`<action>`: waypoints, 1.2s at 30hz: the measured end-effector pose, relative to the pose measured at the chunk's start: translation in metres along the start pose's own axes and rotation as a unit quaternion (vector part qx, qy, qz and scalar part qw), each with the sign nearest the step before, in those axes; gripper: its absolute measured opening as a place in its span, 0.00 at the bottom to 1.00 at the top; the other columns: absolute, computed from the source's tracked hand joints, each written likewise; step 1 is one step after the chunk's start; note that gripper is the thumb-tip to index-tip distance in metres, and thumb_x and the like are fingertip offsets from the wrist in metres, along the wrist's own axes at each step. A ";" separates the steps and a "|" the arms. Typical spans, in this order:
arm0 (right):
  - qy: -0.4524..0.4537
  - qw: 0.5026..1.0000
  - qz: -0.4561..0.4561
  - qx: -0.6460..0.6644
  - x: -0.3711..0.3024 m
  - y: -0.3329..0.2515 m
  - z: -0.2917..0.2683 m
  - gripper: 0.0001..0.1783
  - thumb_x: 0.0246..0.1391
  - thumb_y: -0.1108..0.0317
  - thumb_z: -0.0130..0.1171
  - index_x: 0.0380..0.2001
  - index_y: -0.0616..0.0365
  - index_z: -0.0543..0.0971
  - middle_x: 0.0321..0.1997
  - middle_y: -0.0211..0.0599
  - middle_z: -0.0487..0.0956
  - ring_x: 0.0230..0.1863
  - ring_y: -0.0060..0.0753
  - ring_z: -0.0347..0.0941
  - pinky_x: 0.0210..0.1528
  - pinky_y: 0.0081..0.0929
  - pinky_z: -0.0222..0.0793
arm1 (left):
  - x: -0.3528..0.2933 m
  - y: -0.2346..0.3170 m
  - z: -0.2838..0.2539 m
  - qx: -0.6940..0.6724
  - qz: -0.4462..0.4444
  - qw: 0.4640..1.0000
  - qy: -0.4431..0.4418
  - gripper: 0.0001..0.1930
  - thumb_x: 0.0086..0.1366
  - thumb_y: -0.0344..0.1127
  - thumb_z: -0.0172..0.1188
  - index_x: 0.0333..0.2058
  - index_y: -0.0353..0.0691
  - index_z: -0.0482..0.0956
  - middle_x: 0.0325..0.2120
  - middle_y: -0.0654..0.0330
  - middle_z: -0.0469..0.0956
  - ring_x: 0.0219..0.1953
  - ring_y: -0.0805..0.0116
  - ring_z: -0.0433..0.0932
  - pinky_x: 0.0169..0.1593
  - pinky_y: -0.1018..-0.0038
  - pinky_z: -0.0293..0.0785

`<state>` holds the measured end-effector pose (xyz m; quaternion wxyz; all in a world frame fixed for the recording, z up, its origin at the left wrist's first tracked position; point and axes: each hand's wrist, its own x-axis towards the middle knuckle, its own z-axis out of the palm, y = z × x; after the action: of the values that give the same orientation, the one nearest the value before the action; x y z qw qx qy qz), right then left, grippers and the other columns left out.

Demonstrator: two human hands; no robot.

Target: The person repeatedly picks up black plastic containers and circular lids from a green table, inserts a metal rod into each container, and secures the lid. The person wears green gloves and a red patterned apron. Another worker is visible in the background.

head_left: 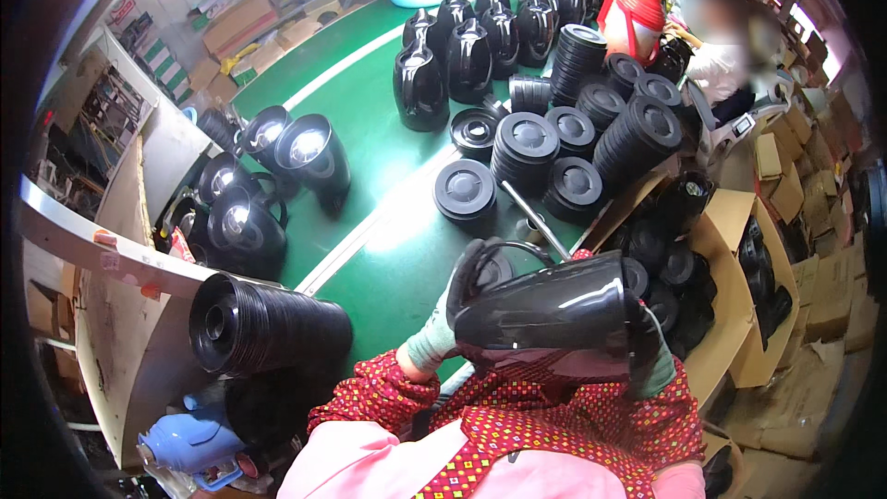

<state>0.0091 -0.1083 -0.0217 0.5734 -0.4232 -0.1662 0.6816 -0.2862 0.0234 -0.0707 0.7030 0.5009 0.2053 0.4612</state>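
Close in front of my chest I hold a glossy black thermos jug body [554,314] tipped on its side. My left hand [451,300], in a pale green and dark glove, is closed on its handle side at the left end. My right hand [654,351], gloved too, grips the other end; its fingers are largely hidden behind the jug. Just beyond it stand stacks of round black discs [525,143], lids or bases, and a metal rod [536,222] lies slanted near them.
Finished-looking black jugs [469,60] stand at the back of the green table [388,194]. Open jug bodies [314,152] and a disc stack [263,325] are at left. A cardboard box [739,286] of black parts is at right. A co-worker [725,60] sits beyond a red-topped jug [637,18].
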 end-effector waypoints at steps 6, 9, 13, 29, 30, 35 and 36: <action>-0.099 0.989 0.076 -0.083 0.093 0.001 0.084 0.24 0.72 0.59 0.58 0.65 0.58 0.77 0.57 0.40 0.82 0.62 0.33 0.77 0.66 0.35 0.73 | -0.007 0.016 -0.027 0.012 -0.059 0.998 0.018 0.28 0.73 0.32 0.62 0.69 0.33 0.67 0.64 0.47 0.76 0.64 0.56 0.78 0.69 0.57 0.75; -0.110 0.833 -0.242 -0.485 0.190 0.003 0.086 0.34 0.63 0.62 0.64 0.72 0.53 0.72 0.72 0.56 0.72 0.75 0.46 0.66 0.74 0.43 0.62 | -0.020 0.013 -0.043 -0.119 -0.149 0.982 0.001 0.27 0.75 0.38 0.61 0.68 0.37 0.70 0.64 0.51 0.77 0.63 0.58 0.78 0.70 0.59 0.72; -0.076 0.502 -0.322 -0.799 0.274 0.038 0.124 0.58 0.46 0.33 0.73 0.78 0.33 0.61 0.80 0.70 0.52 0.79 0.77 0.47 0.78 0.68 0.43 | -0.031 0.008 -0.059 -0.185 -0.181 0.964 0.055 0.30 0.71 0.41 0.66 0.68 0.40 0.70 0.64 0.53 0.76 0.65 0.59 0.76 0.69 0.60 0.71; -0.132 0.755 -0.307 -0.564 0.091 -0.026 0.106 0.56 0.51 0.41 0.74 0.76 0.57 0.65 0.76 0.53 0.66 0.77 0.58 0.58 0.77 0.50 0.51 | -0.003 -0.016 -0.035 0.234 -0.028 0.966 -0.109 0.25 0.78 0.33 0.55 0.71 0.39 0.66 0.67 0.54 0.73 0.66 0.61 0.75 0.70 0.60 0.73; -0.122 0.736 -0.311 -0.588 0.075 -0.028 0.107 0.58 0.48 0.38 0.75 0.76 0.56 0.66 0.76 0.53 0.65 0.76 0.59 0.58 0.77 0.51 0.50 | -0.003 -0.015 -0.030 0.199 -0.045 0.972 -0.119 0.26 0.78 0.32 0.55 0.71 0.39 0.66 0.67 0.54 0.73 0.66 0.61 0.75 0.70 0.60 0.73; -0.087 0.739 -0.321 -0.586 0.015 -0.020 0.082 0.59 0.48 0.36 0.75 0.76 0.58 0.66 0.76 0.55 0.63 0.74 0.60 0.59 0.77 0.52 0.50 | -0.018 -0.014 -0.001 -0.075 -0.204 0.967 -0.134 0.28 0.76 0.31 0.58 0.72 0.39 0.65 0.67 0.54 0.73 0.66 0.62 0.75 0.69 0.61 0.74; -0.075 0.746 -0.319 -0.580 0.006 -0.018 0.081 0.60 0.47 0.35 0.75 0.76 0.58 0.66 0.76 0.56 0.63 0.74 0.60 0.60 0.76 0.52 0.51 | -0.019 -0.011 0.003 -0.138 -0.245 0.950 -0.133 0.29 0.76 0.30 0.58 0.72 0.39 0.65 0.67 0.54 0.73 0.66 0.62 0.75 0.69 0.61 0.74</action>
<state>-0.0410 -0.0769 0.0366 0.3870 -0.5438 -0.6973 0.2612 -0.2883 0.0042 -0.0823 0.8775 0.3900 0.1613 0.2277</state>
